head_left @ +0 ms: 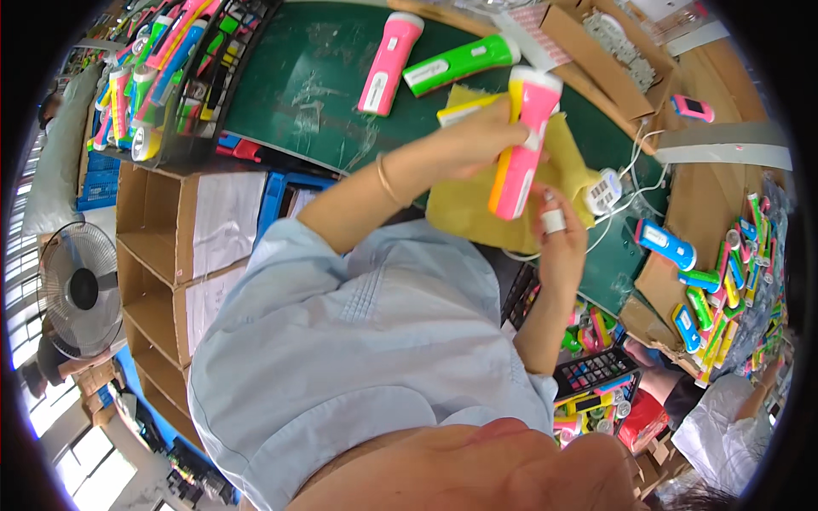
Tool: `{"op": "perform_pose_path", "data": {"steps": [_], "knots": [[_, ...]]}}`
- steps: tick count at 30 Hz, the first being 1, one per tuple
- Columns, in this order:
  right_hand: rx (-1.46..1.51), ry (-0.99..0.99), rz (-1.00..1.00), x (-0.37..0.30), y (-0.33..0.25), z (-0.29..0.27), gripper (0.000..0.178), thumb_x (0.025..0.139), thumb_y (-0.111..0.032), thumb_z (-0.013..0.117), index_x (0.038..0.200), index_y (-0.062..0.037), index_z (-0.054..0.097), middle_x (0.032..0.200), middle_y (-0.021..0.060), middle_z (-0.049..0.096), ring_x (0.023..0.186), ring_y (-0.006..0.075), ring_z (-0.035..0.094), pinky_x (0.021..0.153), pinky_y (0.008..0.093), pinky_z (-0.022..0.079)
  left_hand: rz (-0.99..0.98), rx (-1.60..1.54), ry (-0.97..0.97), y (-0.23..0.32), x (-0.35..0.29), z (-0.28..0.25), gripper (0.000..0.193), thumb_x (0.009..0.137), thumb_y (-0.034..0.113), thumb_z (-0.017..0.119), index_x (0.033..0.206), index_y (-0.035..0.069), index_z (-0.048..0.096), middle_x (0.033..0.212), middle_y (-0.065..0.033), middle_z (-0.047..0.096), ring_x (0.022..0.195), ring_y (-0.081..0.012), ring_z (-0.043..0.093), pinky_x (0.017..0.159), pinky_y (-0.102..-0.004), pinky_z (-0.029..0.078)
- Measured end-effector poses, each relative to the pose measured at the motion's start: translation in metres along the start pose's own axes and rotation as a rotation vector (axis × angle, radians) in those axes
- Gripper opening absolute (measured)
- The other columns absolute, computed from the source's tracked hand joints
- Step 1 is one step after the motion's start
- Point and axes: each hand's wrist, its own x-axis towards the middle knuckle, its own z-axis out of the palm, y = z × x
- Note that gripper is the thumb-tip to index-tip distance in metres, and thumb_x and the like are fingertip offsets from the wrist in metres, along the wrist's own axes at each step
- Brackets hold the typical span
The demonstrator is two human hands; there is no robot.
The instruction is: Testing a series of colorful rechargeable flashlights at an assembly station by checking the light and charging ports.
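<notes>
A pink and yellow flashlight (521, 145) is held up above a yellow cloth (456, 217) on the dark green mat (298, 85). My left hand (477, 136), with a thin bracelet on its wrist, grips the flashlight's upper half from the left side. From below, my right hand (558, 234) pinches the lower end with its fingertips; one finger is wrapped in white tape. The light blue shirt fills the lower middle of the view.
A pink flashlight (388, 64) and a green one (460, 64) lie on the mat beyond. A white corded device (603, 192) and a blue flashlight (665, 244) sit to the right. Crates of flashlights (162, 68), cardboard boxes (162, 247) and a fan (81, 289) stand at the left.
</notes>
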Motion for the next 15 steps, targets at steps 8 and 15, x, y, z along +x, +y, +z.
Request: {"op": "perform_pose_path", "data": {"steps": [8, 15], "knots": [[0.143, -0.042, -0.087, 0.021, -0.008, -0.014, 0.017, 0.084, -0.011, 0.06, 0.096, 0.0014, 0.062, 0.094, 0.0054, 0.061, 0.067, 0.0052, 0.048, 0.057, 0.0181, 0.036, 0.377, 1.061, 0.465, 0.023, 0.04, -0.002, 0.068, 0.069, 0.023, 0.07, 0.12, 0.001, 0.031, 0.131, -0.0364, 0.021, 0.109, -0.0471, 0.043, 0.081, -0.0447, 0.042], [-0.337, 0.076, -0.478, 0.023, -0.015, -0.003, 0.012, 0.084, -0.008, 0.059, 0.093, 0.0006, 0.062, 0.089, 0.0011, 0.061, 0.071, 0.0057, 0.051, 0.06, 0.019, 0.039, -0.048, -0.14, -0.066, 0.008, 0.037, -0.018, 0.037, 0.083, 0.021, 0.059, 0.108, -0.003, 0.049, 0.099, -0.0124, 0.057, 0.089, -0.0208, 0.058, 0.08, -0.0347, 0.048]]}}
